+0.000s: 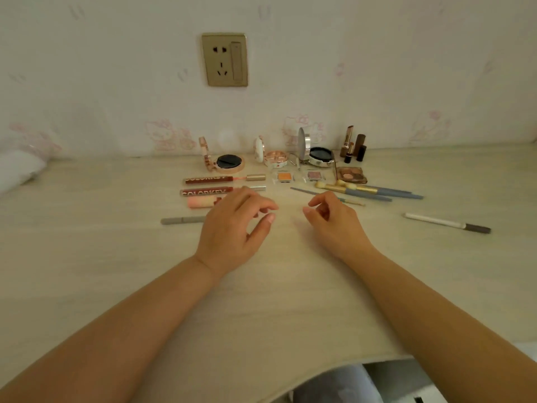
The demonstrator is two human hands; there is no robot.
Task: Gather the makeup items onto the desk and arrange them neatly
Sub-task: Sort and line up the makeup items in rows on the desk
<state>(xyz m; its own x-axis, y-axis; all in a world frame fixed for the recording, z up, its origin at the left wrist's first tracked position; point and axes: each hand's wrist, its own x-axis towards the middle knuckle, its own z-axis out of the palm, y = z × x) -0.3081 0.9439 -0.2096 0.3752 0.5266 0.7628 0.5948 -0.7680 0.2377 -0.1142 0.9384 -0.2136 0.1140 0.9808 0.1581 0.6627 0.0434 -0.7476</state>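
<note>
Pale desk (87, 257) carries open compacts (229, 164), lip tubes (207, 179); brushes (369, 191) (pens (447, 223) apart).

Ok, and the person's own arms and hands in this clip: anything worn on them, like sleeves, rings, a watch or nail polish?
Both forearms are bare as far as the frame shows; no sleeves visible. The left hand and right hand show no rings, and neither wrist has a watch or bracelet. The visible nails look short and unpainted.

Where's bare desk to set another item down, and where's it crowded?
Free: the desk left of the grey pencil, the strip between the left hand and right hand, and right of the white pen. Crowded: the back row along the wall, from the lip gloss tubes to the brushes.
</note>
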